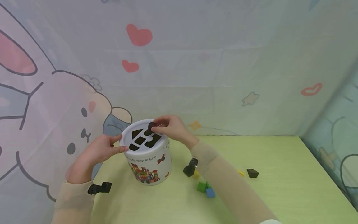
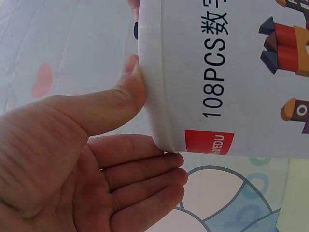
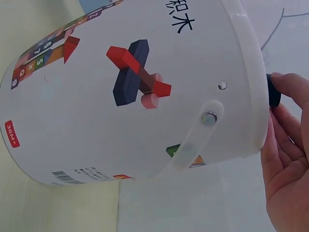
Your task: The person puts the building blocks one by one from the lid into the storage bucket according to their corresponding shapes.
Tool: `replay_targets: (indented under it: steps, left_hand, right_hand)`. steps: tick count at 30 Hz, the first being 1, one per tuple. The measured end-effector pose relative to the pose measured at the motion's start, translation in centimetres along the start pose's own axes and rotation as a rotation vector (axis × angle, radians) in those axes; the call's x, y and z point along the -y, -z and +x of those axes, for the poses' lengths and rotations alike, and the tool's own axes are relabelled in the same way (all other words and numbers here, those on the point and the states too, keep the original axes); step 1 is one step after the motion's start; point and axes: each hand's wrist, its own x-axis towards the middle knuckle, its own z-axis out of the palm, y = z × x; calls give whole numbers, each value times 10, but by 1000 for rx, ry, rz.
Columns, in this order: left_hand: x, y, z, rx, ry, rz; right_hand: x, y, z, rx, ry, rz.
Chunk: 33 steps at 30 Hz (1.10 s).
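Note:
A white bucket [image 1: 148,169] printed with block pictures stands upright, topped by a white lid [image 1: 145,150] with several dark, shaped holes. My left hand [image 1: 104,149] steadies the lid's left edge, thumb and index finger touching the rim. In the left wrist view the other fingers [image 2: 145,186] stretch out beneath the rim. At the lid's far right, my right hand [image 1: 170,127] pinches a small dark block [image 3: 273,92] between thumb and fingers. The block touches or sits just above the lid; how far it is into a hole is hidden.
Right of the bucket lie a green block [image 1: 201,187] and a blue block [image 1: 210,193], with yellow pieces partly hidden by the right arm. Farther right is a dark block [image 1: 253,173] on the pale green table [image 1: 291,193]. A printed curtain [image 1: 212,68] hangs behind.

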Motion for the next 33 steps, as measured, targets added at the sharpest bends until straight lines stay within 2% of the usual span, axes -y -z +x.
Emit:
replay_targets:
  steps: [13,22,33]
  left_hand:
    - [2,-3,2,-6,-13,12]
    - [2,-1,2,-11,-15,36]
    - [4,0,2,-1,-1,19]
  right_hand:
    - [-5,-10,3,-56,-5,-31]
    - [-6,-14,5,-53,5,-79]
    - [-3,-16,6,-40,6,-133]
